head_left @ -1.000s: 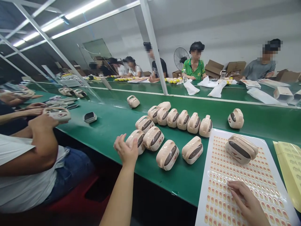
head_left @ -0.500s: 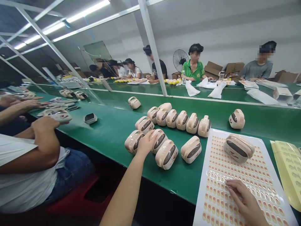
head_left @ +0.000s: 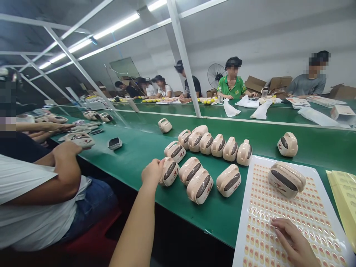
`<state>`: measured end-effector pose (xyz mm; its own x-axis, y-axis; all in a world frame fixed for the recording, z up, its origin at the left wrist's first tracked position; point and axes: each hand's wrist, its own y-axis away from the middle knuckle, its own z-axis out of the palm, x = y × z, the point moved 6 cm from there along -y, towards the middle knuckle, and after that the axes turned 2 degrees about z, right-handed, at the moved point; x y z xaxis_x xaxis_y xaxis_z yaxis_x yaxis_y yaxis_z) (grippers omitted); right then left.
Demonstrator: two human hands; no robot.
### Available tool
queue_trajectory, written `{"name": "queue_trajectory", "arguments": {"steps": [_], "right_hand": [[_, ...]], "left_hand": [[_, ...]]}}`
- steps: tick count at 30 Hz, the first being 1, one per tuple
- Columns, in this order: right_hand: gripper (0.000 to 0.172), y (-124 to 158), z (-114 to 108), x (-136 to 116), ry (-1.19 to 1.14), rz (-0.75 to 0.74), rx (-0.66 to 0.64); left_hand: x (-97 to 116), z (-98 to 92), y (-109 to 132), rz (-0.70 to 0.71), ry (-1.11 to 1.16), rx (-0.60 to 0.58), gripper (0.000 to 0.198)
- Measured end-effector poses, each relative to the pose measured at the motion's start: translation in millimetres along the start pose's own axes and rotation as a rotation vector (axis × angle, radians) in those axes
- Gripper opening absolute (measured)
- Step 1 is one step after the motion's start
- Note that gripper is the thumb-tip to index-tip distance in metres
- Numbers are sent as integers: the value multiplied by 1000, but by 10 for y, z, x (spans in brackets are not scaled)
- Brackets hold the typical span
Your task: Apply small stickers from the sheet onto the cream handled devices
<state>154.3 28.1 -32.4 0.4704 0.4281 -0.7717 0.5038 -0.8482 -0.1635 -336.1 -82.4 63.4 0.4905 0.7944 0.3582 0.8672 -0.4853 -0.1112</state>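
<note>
My left hand [head_left: 152, 172] is at the left end of a cream plastic case [head_left: 170, 172] with a carrying handle and a dark oval window. Its fingers are curled against that end, with some of the fingertips hidden. Beside it stand two similar cases, the rear cream case [head_left: 190, 170] and the front cream case [head_left: 200, 187]. Over a white sheet of small oval stickers [head_left: 257, 207] my right hand [head_left: 295, 239] lies with fingers loosely stretched, nothing seen in them. Another cream case [head_left: 286, 179] sits on the upper part of that sheet.
A row of cream cases [head_left: 218, 145] stands behind. A single cream case [head_left: 228, 180] is near the sheet, another cream case [head_left: 287, 144] farther back. Yellow sheets [head_left: 343, 196] lie at right. A co-worker's arm [head_left: 63, 168] is at left; several people sit across the green table [head_left: 133, 159].
My left hand has moved left, from between the front cases to the outer end of the leftmost one. That case has shifted slightly right. My right hand stays over the sticker sheet.
</note>
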Motion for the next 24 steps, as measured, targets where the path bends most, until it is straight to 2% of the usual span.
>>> {"name": "queue_trajectory", "arguments": {"steps": [3,6,9,11,14,16,24], "right_hand": [[31,28,7,-5,-23,41,45],[30,37,30,20,-36,55,12],[27,38,60,31,-62,64,-35],[28,44,61,26,-109,95,-8],[30,59,54,1,-181,133,52],[29,58,65,-28,-173,121,27],[26,53,33,-95,-64,72,-26]], "left_hand": [[165,42,48,63,-69,-48,38],[294,70,104,112,-130,-98,39],[306,81,121,117,-167,-136,35],[286,81,105,114,-162,-140,34],[292,100,38,132,-111,-130,31],[346,137,-32,164,-53,-126,30],[724,367,-375,257,157,-130,27]]}}
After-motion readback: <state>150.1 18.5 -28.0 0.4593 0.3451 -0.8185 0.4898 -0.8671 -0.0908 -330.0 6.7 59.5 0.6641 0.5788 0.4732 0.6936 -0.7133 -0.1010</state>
